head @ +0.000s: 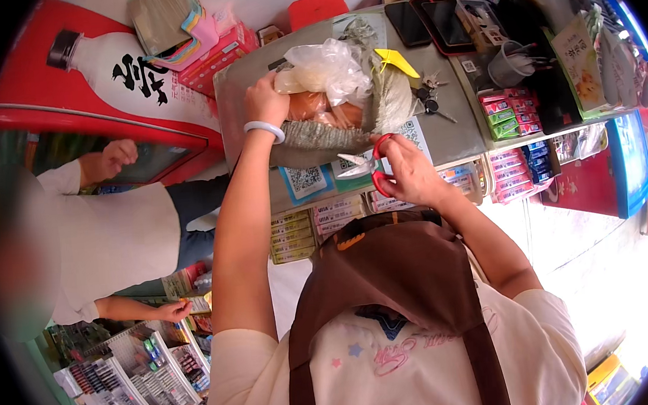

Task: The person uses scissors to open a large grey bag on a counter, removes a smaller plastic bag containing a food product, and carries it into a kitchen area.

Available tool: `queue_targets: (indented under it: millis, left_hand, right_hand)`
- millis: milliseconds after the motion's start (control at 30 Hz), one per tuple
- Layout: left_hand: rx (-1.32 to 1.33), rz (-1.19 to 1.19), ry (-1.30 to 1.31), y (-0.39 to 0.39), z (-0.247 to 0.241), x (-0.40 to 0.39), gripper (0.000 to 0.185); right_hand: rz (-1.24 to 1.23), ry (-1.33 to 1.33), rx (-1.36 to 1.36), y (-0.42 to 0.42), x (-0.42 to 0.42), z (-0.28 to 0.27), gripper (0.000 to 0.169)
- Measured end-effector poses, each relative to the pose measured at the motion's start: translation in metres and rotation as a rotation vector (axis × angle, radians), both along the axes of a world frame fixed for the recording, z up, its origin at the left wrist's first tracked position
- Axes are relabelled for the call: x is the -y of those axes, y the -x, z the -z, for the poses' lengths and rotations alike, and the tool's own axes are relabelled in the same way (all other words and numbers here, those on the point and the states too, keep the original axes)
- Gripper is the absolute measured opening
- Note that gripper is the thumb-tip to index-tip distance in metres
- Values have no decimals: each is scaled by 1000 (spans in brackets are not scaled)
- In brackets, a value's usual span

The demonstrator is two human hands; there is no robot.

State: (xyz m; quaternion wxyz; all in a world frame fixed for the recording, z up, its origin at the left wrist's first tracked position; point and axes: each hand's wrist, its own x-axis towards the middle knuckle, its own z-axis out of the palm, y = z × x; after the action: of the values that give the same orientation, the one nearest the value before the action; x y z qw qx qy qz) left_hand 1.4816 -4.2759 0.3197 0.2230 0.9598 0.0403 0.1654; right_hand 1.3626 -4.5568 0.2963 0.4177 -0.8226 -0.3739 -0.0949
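Note:
My right hand (pixel 407 167) grips scissors (pixel 375 167) by their red handles. The blades are parted and point left, just below the rim of a grey-green woven sack (pixel 327 139). Inside the rolled-down sack sits a transparent plastic bag (pixel 327 68) with orange-brown contents (pixel 308 106) that I cannot identify. My left hand (pixel 267 101), with a pale bangle on the wrist, holds the left side of the plastic bag; its fingertips are partly hidden. A yellow plastic piece (pixel 397 62) lies against the sack's upper right.
The sack rests on a grey counter (pixel 456 140). Keys (pixel 433 99), a dark phone (pixel 407 23) and a pen cup (pixel 510 65) are to the right. Printed code cards (pixel 305 182) line the front edge. Another person (pixel 115 236) stands at left beside a red drinks fridge (pixel 98 20).

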Motion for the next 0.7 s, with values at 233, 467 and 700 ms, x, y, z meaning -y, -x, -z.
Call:
queue_targets:
  millis: [233, 467, 700]
  left_hand:
    - [56, 121, 104, 35, 5, 6, 35]
    - [362, 107, -131, 126, 8, 61, 43]
    - [133, 96, -183, 130, 0, 101, 39]
  right_hand:
    - [324, -74, 20, 9, 35, 24, 43]
    - [1032, 254, -235, 6, 96, 31, 31]
    - [1060, 500, -77, -28, 112, 63, 30]
